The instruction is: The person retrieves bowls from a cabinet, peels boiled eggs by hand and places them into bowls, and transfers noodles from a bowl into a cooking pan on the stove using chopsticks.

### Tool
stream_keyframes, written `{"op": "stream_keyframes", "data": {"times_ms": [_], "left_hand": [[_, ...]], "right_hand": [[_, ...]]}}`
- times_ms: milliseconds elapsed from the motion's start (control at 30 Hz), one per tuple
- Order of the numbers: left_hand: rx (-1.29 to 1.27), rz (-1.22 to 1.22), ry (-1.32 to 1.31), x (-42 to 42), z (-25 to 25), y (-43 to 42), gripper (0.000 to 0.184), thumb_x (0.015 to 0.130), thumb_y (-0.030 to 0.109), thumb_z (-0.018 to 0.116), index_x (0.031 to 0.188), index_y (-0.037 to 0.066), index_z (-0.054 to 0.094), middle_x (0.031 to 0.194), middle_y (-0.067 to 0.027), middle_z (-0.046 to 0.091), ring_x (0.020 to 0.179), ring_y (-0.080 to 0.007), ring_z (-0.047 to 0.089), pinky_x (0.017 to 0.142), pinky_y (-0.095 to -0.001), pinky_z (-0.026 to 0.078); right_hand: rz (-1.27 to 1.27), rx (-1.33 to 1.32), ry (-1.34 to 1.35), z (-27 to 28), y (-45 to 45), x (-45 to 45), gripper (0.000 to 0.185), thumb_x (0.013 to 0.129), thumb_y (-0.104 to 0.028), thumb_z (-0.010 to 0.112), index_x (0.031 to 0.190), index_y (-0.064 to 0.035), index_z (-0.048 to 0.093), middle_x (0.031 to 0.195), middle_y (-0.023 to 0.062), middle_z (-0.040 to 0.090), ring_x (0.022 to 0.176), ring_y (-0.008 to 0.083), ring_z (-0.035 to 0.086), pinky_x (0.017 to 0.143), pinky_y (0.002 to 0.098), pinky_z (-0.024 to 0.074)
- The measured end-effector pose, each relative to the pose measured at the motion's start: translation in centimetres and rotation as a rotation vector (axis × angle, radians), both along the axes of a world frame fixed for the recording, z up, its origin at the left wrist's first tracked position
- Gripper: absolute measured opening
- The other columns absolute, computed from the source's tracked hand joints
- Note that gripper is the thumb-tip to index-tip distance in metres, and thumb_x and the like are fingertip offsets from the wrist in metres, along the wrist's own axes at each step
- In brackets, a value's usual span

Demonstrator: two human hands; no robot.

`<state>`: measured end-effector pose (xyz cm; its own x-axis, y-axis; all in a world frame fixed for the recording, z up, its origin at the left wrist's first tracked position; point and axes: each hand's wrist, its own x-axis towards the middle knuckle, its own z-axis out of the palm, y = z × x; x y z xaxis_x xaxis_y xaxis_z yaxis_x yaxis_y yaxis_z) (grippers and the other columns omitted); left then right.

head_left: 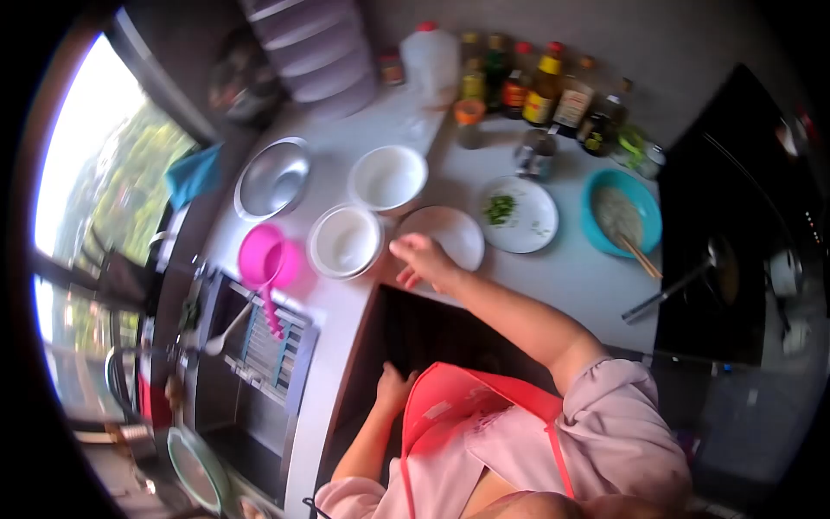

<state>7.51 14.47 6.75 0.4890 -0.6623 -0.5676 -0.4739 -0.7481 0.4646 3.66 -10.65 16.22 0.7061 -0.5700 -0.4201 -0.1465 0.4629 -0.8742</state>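
A: Where's the right hand [426,262]?

B: Above the near part of the surface [571,285], at the plate [454,229]. It overlaps the plate's near rim in view; I can't tell whether they touch.

A: Its fingers?

B: Loosely spread and slightly curled, with gaps showing between some of them.

A: And the left hand [395,387]?

B: Lower, beside the red apron [484,394], against the dark gap below the surface. It's small and blurred, so I can't tell whether it's pinching anything.

A: What else is near the right hand?

B: The front bowl [346,240], white and upright, just left of the plate. The rear bowl [389,177], also white, stands close behind both.

A: Further left?

B: A pink dipper [259,251], its handle pointing towards the rack [268,359] at the sink. A metal bowl [272,177] sits behind it.

A: And on the plate's other side?

B: A dish [532,199] with chopped greens [499,209] on it, then a blue bowl [591,221] with something pale inside. Chopsticks [640,257] lean out over its rim. Bottles [543,91] line the back.
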Motion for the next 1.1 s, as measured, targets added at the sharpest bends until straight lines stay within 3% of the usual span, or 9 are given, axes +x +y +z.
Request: {"op": "stream_keyframes", "data": {"times_ms": [167,233,333,467,533,567,600,767,1100], "left_hand": [[-0.315,0.110,0.310,-0.4,-19.6,1.7,0.060,0.073,0.035,0.065,0.101,-0.011,0.040,0.096,-0.0311,0.057,0.091,-0.0396,0.058,0.078,-0.0417,0.047],[-0.255,0.166,0.517,-3.0,-13.9,-2.5,0.058,0.072,0.034,0.065,0.101,-0.011,0.043,0.097,-0.0295,0.058,0.091,-0.0374,0.059,0.079,-0.0399,0.047],[-0.117,-0.079,0.234,-7.0,-7.5,-9.6,0.050,0.072,0.030,0.063,0.098,-0.010,0.051,0.088,-0.0244,0.062,0.084,-0.0306,0.062,0.072,-0.0373,0.048],[-0.057,-0.094,0.268,-7.8,-5.9,-13.1,0.039,0.070,0.033,0.064,0.064,-0.005,0.060,0.059,-0.0168,0.061,0.057,-0.0258,0.063,0.053,-0.0376,0.047],[0.000,-0.210,0.329,-6.7,-7.3,-13.2,0.036,0.070,0.032,0.063,0.065,-0.003,0.062,0.058,-0.0146,0.061,0.056,-0.0230,0.062,0.052,-0.0364,0.047],[-0.024,-0.354,0.110,-7.5,-4.2,-12.7,0.036,0.073,0.034,0.063,0.071,-0.002,0.063,0.063,-0.0127,0.063,0.062,-0.0212,0.062,0.055,-0.0350,0.048],[-0.019,-0.333,0.455,-5.0,-8.6,-11.8,0.033,0.080,0.030,0.059,0.081,-0.003,0.063,0.071,-0.0116,0.064,0.068,-0.0196,0.062,0.061,-0.0326,0.049],[0.088,-0.300,0.645,-9.7,3.9,-14.9,0.032,0.087,0.025,0.054,0.104,-0.002,0.054,0.086,-0.0120,0.063,0.077,-0.0187,0.061,0.067,-0.0296,0.049],[-0.287,-0.275,1.033,-16.7,9.3,-23.5,0.069,0.085,0.028,0.057,0.135,-0.004,0.020,0.116,-0.0163,0.051,0.100,-0.0242,0.055,0.082,-0.0328,0.047]], "right_hand": [[-0.215,0.008,-0.094,-2.0,-0.9,-14.4,0.048,0.089,-0.032,0.050,0.121,0.0006,0.039,0.102,0.0132,0.053,0.067,0.0193,0.061,0.051,0.0280,0.0505],[-0.433,0.006,-0.058,-2.6,-1.4,-20.5,0.053,0.088,-0.037,0.050,0.123,0.0007,0.036,0.102,0.0160,0.052,0.068,0.0218,0.062,0.053,0.0300,0.0519],[-0.768,0.126,-0.046,-5.4,-4.5,-28.4,0.063,0.083,-0.045,0.054,0.123,0.0002,0.034,0.099,0.0205,0.049,0.069,0.0275,0.061,0.056,0.0374,0.0533],[-0.995,0.236,-0.144,-6.7,-8.5,-33.9,0.057,0.080,-0.039,0.059,0.116,-0.0001,0.038,0.098,0.0229,0.047,0.077,0.0330,0.061,0.065,0.0438,0.0535],[-1.008,0.270,-0.245,-8.3,-10.0,-35.5,0.050,0.081,-0.031,0.059,0.114,0.0001,0.039,0.099,0.0241,0.047,0.078,0.0339,0.061,0.068,0.0440,0.0535],[-1.001,0.283,-0.284,-8.7,-10.4,-35.4,0.047,0.081,-0.027,0.057,0.114,0.0001,0.039,0.100,0.0248,0.047,0.077,0.0343,0.060,0.069,0.0441,0.0534],[-1.008,0.313,-0.330,-8.6,-10.9,-35.2,0.044,0.081,-0.022,0.054,0.115,0.0000,0.038,0.102,0.0249,0.047,0.078,0.0350,0.060,0.069,0.0443,0.0536],[-0.938,0.251,-0.544,-7.4,-11.5,-35.5,0.037,0.079,-0.009,0.043,0.115,-0.0013,0.037,0.098,0.0215,0.051,0.069,0.0337,0.061,0.060,0.0422,0.0554],[-0.874,0.175,-0.210,-1.9,-7.2,-37.4,0.047,0.072,-0.002,0.042,0.118,0.0025,0.036,0.097,0.0222,0.054,0.070,0.0355,0.060,0.054,0.0412,0.0548]]}}
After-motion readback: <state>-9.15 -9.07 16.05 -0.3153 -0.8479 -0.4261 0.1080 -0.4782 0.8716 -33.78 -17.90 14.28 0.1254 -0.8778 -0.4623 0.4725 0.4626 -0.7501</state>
